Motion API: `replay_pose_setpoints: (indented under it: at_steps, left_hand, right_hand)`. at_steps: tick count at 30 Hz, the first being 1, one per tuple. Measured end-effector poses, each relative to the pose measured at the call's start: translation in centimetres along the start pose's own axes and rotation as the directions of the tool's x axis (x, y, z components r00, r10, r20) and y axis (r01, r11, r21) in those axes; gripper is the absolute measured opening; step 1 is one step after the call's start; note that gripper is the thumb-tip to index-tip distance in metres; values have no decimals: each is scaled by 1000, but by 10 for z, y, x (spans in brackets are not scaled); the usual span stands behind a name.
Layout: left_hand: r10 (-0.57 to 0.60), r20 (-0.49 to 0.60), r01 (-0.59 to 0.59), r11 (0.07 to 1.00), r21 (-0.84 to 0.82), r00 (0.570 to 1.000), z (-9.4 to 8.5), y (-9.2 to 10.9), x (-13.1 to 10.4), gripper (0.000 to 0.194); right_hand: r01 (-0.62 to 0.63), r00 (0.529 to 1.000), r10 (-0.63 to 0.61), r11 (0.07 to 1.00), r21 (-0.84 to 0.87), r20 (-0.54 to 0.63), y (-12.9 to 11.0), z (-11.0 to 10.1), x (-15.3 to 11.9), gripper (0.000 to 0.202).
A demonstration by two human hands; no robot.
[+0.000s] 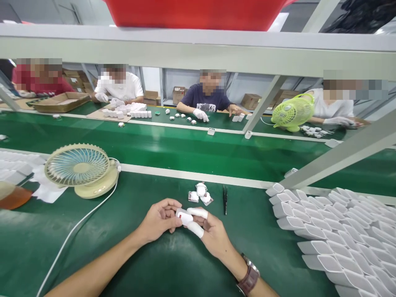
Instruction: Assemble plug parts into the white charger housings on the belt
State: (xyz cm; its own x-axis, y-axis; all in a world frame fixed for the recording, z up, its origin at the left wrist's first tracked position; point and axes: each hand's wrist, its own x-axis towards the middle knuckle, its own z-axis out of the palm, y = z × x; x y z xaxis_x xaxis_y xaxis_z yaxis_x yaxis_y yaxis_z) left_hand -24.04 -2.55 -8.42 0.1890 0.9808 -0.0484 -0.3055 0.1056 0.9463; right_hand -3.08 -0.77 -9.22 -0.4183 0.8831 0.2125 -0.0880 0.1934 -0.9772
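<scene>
A small white plastic housing (185,217) with a red mark on its face is held between my two hands over the green table. My left hand (161,220) grips its left end, thumb in front and fingers curled behind. At the other end my right hand (210,231) pinches it, with white finger cots on the thumb and forefinger. Just beyond my hands lie several small white parts (201,190) in a loose group. Black tweezers (225,200) rest to the right of that group.
Rows of white open-ended shells (343,235) fill the right side. A cream fan (82,169) stands at left, its white cable (77,227) running toward me. Beyond is a green conveyor belt (173,148) with co-workers seated behind it. A slanted metal post (337,152) rises at right; a shelf beam (192,53) crosses overhead.
</scene>
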Motion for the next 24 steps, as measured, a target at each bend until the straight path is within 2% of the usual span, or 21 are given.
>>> replay_pose_setpoints:
  at_steps: [4,8,12,15,17,19,21,24]
  left_hand:
    - [3,69,5,994,-113,998,-2,6,3,54]
    - [-30,34,34,993,-116,999,-2,9,3,51]
    - [-74,-64,79,993,88,995,-1,9,0,47]
    - [-26,-114,62,944,325,993,-13,17,14,49]
    - [85,-158,6,866,500,984,-28,29,40,51]
    - [213,-185,-31,730,683,959,-42,44,76,50]
    - [361,-247,37,500,865,899,-55,58,114,45]
    - [444,-283,118,363,924,850,-65,74,156,36]
  right_hand:
    - [55,998,-55,998,32,-2,-1,0,3,38]
    - [154,988,-154,983,-100,4,-7,1,4,36]
    - [261,965,-255,889,-377,67,-14,1,-2,39]
    - [267,960,-267,785,-559,84,-16,0,-6,51]
    - [282,954,-279,706,-650,110,-15,-3,-7,50]
    - [304,947,-283,635,-710,152,-12,-7,-6,42]
    - [324,942,-271,585,-744,197,-9,-10,-6,35]
    - [351,935,-240,511,-785,262,-10,-14,-7,33]
